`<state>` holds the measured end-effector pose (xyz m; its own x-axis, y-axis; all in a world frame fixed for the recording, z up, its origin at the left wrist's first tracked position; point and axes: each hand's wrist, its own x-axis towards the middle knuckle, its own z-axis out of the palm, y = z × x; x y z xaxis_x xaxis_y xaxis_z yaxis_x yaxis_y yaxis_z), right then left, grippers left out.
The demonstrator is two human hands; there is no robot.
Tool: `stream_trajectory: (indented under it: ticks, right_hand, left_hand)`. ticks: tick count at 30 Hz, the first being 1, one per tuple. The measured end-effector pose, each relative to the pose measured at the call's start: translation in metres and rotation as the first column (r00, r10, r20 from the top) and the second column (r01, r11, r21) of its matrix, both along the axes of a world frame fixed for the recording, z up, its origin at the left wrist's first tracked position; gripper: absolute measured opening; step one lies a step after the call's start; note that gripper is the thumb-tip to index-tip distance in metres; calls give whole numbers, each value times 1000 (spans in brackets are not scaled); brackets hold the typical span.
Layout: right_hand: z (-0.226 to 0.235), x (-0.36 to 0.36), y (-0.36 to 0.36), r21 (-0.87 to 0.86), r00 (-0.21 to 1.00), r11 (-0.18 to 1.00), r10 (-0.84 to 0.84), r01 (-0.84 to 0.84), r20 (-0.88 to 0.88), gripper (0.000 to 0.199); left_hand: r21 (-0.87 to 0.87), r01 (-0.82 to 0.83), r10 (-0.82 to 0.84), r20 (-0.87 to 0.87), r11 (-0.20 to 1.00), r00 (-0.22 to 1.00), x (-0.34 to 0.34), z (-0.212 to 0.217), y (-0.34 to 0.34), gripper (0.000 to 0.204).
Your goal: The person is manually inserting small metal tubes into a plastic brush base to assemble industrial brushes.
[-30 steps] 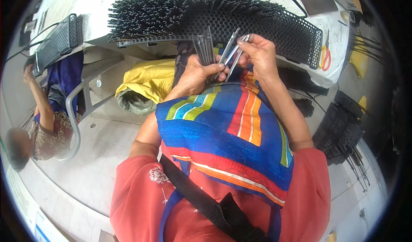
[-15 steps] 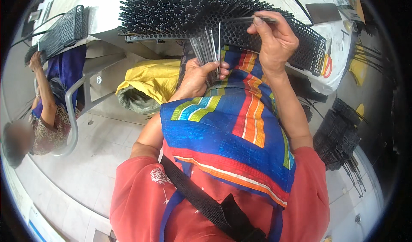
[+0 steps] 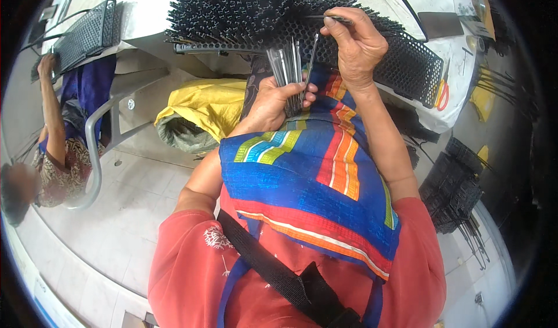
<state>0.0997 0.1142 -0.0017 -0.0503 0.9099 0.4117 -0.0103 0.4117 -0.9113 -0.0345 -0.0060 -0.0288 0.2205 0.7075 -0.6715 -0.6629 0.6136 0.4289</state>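
Observation:
A black perforated panel (image 3: 407,65) lies across my lap and the table edge. Black upright pieces (image 3: 226,20) pack its left and middle densely, while its right part shows bare holes. My left hand (image 3: 278,100) is closed around a fanned bundle of thin dark strips (image 3: 285,66), just below the panel's front edge. One strip (image 3: 312,57) leans apart from the others, to the right. Above the panel, my right hand (image 3: 361,49) pinches a thin dark strip (image 3: 339,19) between thumb and fingers, its free end pointing left toward the upright pieces.
Orange-handled scissors (image 3: 443,95) lie right of the panel. A yellow sack (image 3: 203,104) stands left of my lap. At far left a co-worker's hand (image 3: 46,65) touches a similar panel (image 3: 81,43). Black racks (image 3: 450,182) are stacked at lower right.
My right hand has moved slightly left and up with its strip. In my left hand, the separate strip now tilts to the right. The co-worker's hand has shifted up slightly.

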Motion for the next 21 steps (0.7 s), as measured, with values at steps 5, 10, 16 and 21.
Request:
stream_trajectory:
  ticks: [5, 10, 16, 21]
  right_hand:
    - [0, -3, 1, -7, 1000, 1000, -8, 8, 7, 10]
    - [16, -10, 6, 53, 965, 996, -79, 68, 248, 8]
    - [28, -14, 11, 11, 933, 999, -53, 52, 355, 12]
    - [25, -12, 15, 171, 918, 985, -90, 24, 387, 12]
  left_hand:
    - [51, 9, -7, -27, 999, 1000, 3, 1, 4, 16]
    - [33, 7, -7, -6, 999, 1000, 5, 2, 6, 14]
    - [42, 8, -7, -13, 999, 1000, 1, -2, 6, 15]
    - [34, -11, 11, 0, 999, 1000, 5, 4, 5, 15]
